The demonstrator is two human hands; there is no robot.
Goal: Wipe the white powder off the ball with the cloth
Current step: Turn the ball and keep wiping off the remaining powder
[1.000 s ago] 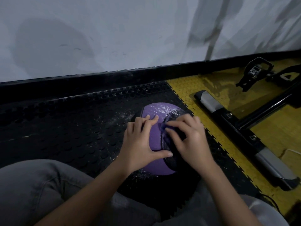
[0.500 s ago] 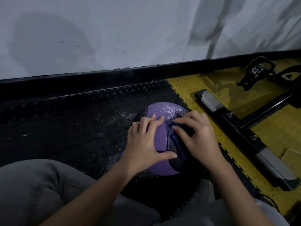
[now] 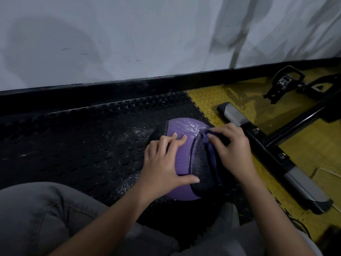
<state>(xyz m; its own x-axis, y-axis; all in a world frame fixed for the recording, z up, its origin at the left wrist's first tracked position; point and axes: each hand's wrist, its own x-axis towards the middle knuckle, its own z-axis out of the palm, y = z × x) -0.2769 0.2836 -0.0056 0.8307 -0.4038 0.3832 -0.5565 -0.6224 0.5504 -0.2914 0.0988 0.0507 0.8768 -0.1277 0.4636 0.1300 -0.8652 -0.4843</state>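
A purple ball (image 3: 181, 157) with black textured panels sits on the black studded mat in front of my knees. White powder dusts its far top. My left hand (image 3: 162, 163) lies spread over the ball's left side, fingers on the purple band and thumb across the near face. My right hand (image 3: 232, 150) presses a dark purple cloth (image 3: 210, 146) against the ball's upper right, fingers curled over the cloth. Most of the cloth is hidden under that hand.
Spilled white powder (image 3: 136, 133) speckles the black mat (image 3: 73, 145) left of the ball. An exercise machine's black and silver base bar (image 3: 276, 156) lies on the yellow floor (image 3: 313, 150) close to my right hand. A white wall (image 3: 129, 37) rises behind.
Both hands and the ball have shifted up and to the right in view. My right hand has slid the cloth toward the ball's far upper right, uncovering more of the black panel.
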